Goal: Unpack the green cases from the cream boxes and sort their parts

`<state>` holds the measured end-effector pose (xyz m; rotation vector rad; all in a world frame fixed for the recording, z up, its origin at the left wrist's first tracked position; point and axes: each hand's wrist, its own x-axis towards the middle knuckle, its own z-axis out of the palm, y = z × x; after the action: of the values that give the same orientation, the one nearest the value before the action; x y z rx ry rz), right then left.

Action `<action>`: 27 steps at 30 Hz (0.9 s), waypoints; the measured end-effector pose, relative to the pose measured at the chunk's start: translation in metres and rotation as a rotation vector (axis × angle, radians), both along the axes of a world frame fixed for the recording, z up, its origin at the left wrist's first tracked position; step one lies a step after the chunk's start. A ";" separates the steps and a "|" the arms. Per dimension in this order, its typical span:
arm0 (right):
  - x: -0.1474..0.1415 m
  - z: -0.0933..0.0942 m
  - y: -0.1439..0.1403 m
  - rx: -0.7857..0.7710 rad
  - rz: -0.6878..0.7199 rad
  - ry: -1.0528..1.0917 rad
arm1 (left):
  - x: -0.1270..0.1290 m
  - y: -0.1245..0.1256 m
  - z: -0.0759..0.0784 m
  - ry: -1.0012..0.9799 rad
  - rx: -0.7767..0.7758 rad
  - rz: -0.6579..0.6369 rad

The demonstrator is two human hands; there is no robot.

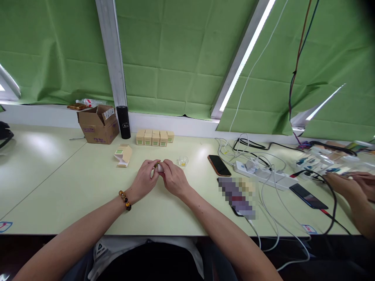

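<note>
Just above the table, my left hand (pixel 146 176) and my right hand (pixel 175 179) meet, fingers closed in a pinch around one small white piece (pixel 160 168). A bit of yellow and dark colour shows at its upper left edge; fingers hide the rest, so its kind is unclear. Right of my fingers sits a small clear plastic container (pixel 183 161) with something yellow in it. An opened small cardboard box (pixel 123 155) lies to the left of my hands. Beyond them, several small tan boxes (pixel 155 138) stand in a row.
A brown carton (pixel 98 125) and a black tumbler (pixel 123 122) stand at the back left. On the right are a phone (pixel 219 166), a white power strip (pixel 265 175) with tangled cables, and another phone (pixel 308 196). Another person's hands (pixel 348 187) are at the far right.
</note>
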<state>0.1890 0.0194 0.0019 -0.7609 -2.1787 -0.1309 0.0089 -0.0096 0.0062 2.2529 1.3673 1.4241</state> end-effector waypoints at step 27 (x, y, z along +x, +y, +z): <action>0.021 0.020 0.019 -0.994 0.280 1.296 | -0.017 0.014 -0.007 -0.303 -0.259 -0.093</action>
<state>0.2103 0.0388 0.0220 -0.6935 -0.9369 1.2982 -0.0080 0.0042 -0.0004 1.8293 1.2502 1.3966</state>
